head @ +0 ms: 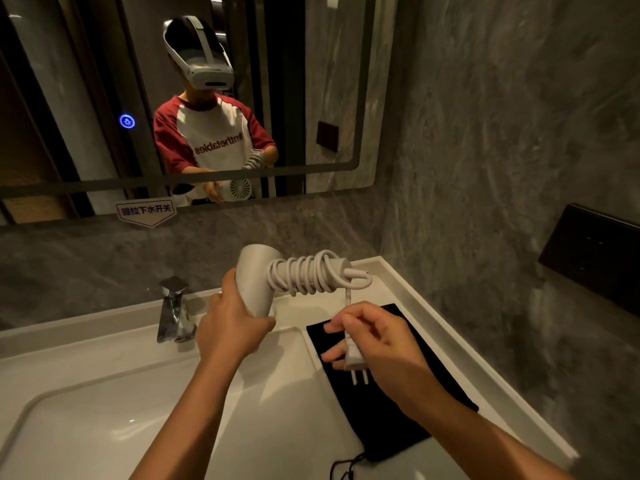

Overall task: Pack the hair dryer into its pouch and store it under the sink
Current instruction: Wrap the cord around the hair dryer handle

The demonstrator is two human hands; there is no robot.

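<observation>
— Hair dryer (258,278) first: where is it, and what surrounds it?

— Held in the air over a white vanity counter (408,292) with a sink basin (104,420), grey marble walls and a wide mirror (311,98) behind. A chrome faucet (175,311) stands left of it; a black pouch (391,407) lies flat on the counter to the right.

— And the hands?

— Left hand (230,327) wraps the barrel. The cord (311,275) is coiled around the handle. Right hand (377,341) pinches the plug (355,358), prongs down, above the pouch.

Dim warm light, sharp focus, wide-angle bending at edges.
</observation>
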